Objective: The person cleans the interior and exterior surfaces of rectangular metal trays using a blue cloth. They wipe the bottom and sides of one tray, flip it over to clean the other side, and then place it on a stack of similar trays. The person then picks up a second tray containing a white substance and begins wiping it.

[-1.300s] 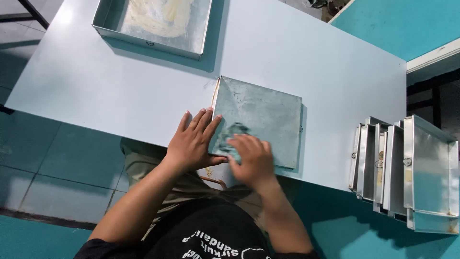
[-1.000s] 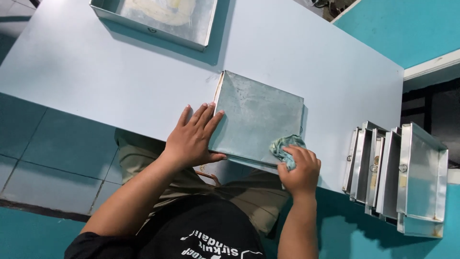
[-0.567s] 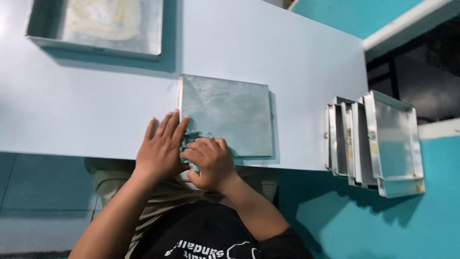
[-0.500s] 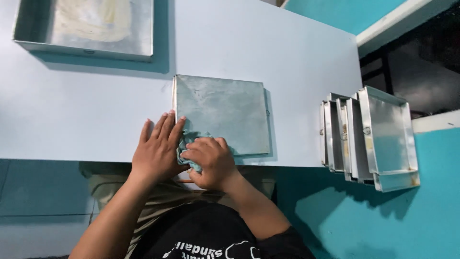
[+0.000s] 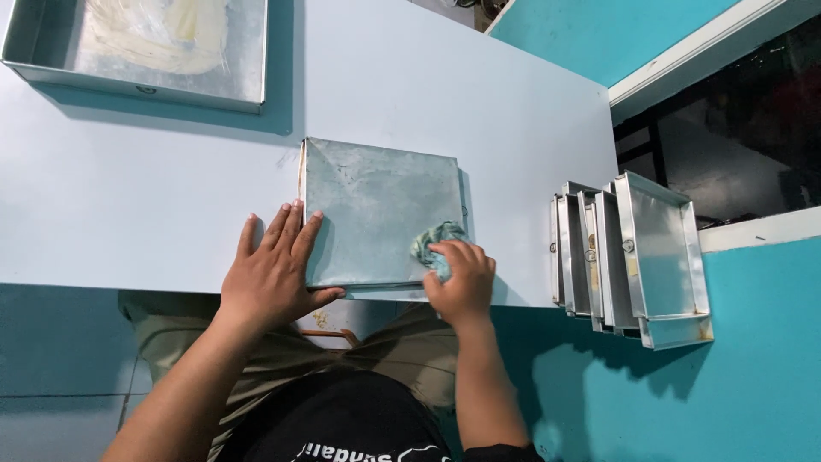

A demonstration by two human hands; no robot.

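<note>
A square metal pan point(image 5: 380, 210), dull and smudged, lies upside down between the hands at the table's point(image 5: 479, 111) near edge. The left hand point(image 5: 272, 272) lies flat, fingers spread, on its left rim. The right hand point(image 5: 460, 282) pinches a crumpled greenish cloth point(image 5: 433, 241) against its near right corner. To the right of that hand stands a stack of pans point(image 5: 629, 252); beyond the left hand sits a greased tray point(image 5: 141, 43).

- The crumpled green cloth point(image 5: 438, 242), bunched half a second ago at the near left corner of the square grey metal tray point(image 5: 382, 211), has been carried across to its near right corner.
- The right hand point(image 5: 460, 282), pressed on that cloth, has been moved away from the left hand point(image 5: 272, 274); a gap is now left between them.
</note>
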